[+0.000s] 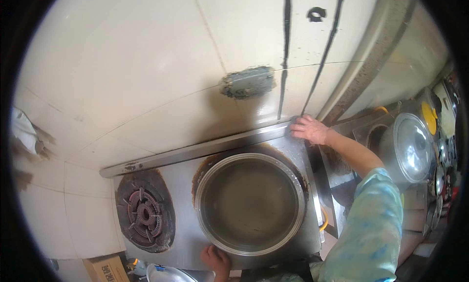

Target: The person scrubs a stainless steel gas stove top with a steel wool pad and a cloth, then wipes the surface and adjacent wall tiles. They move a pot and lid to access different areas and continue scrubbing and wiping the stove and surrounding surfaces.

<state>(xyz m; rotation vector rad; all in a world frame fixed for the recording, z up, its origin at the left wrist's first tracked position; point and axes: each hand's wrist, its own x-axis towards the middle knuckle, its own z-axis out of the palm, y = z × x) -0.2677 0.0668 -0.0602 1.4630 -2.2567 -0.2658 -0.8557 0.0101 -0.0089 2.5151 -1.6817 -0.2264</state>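
Observation:
My right hand [311, 130] is pressed on a grey scouring pad [294, 127] at the right end of the steel ledge [220, 139] behind the stove. My left hand [216, 259] rests at the front edge of the steel stove top [183, 223], close to the rim of a large pot; its fingers are partly curled and I see nothing in it. The wide round metal pot [251, 205], full of cloudy liquid, stands on the right side of the stove top. An iron gas burner [145, 214] lies bare to its left.
A tiled wall [146, 62] with a grey patch [248, 82] rises behind the stove. At the right stand a lidded aluminium pot [412, 148], a yellow lid [428, 118] and several other vessels. A cardboard box [106, 269] and a metal bowl [168, 274] are at lower left.

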